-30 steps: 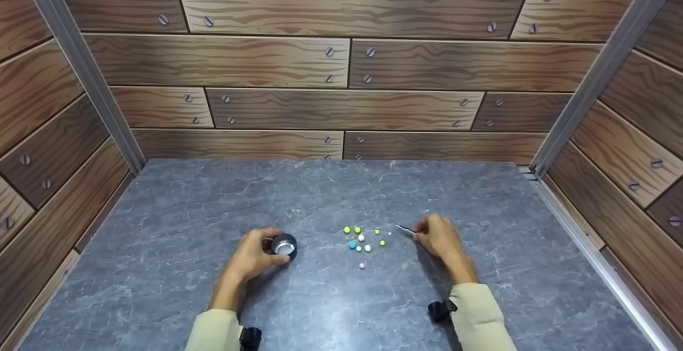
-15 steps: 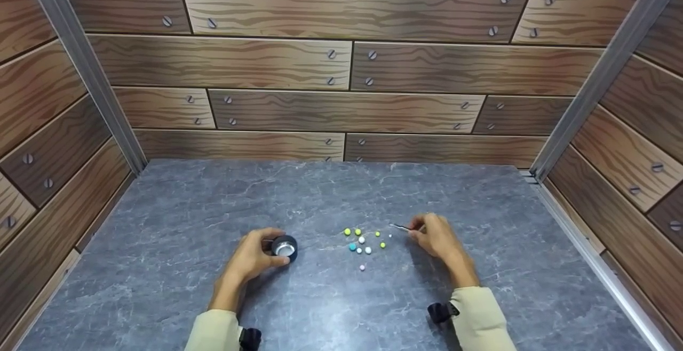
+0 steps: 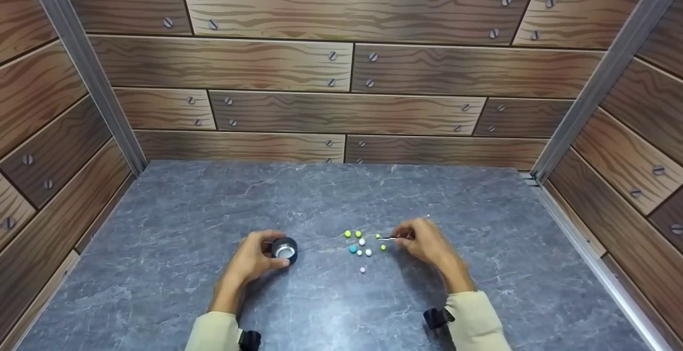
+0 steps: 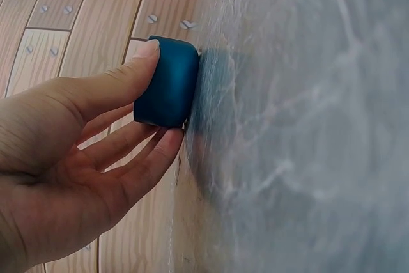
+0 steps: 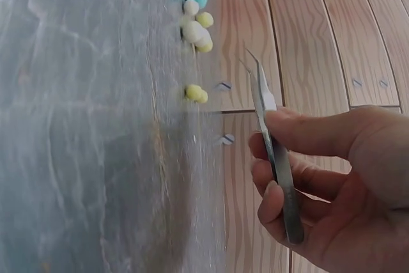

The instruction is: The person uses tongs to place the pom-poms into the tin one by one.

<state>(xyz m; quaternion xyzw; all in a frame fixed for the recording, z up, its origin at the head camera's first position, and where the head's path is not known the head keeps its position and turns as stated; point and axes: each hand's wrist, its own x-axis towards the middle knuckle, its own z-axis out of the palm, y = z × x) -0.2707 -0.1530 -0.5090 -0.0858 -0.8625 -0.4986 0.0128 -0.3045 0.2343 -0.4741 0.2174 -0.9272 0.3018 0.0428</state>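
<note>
On the table my left hand (image 3: 251, 257) grips a small dark-blue round container (image 3: 284, 249) by its side, thumb and fingers around it; its silvery inside faces up. In the left wrist view the container (image 4: 167, 82) looks teal-blue with a rounded edge. My right hand (image 3: 427, 241) pinches metal tweezers (image 3: 388, 239), whose bent tips stand slightly apart in the right wrist view, with nothing visible between them. Near those tips lies a loose group of small balls: yellow-green (image 3: 348, 233), white (image 3: 368, 253) and blue (image 3: 352, 249). One pink ball (image 3: 363, 270) sits closer to me.
The grey marbled tabletop (image 3: 331, 196) is bounded by wood-patterned walls (image 3: 341, 65) at the back and both sides. Metal posts (image 3: 88, 73) stand at the back corners. A tiny white speck (image 3: 427, 215) lies beyond my right hand.
My right hand has moved left and slightly toward me, bringing the tweezers' tips to the right edge of the ball group. The left hand and container have stayed put.
</note>
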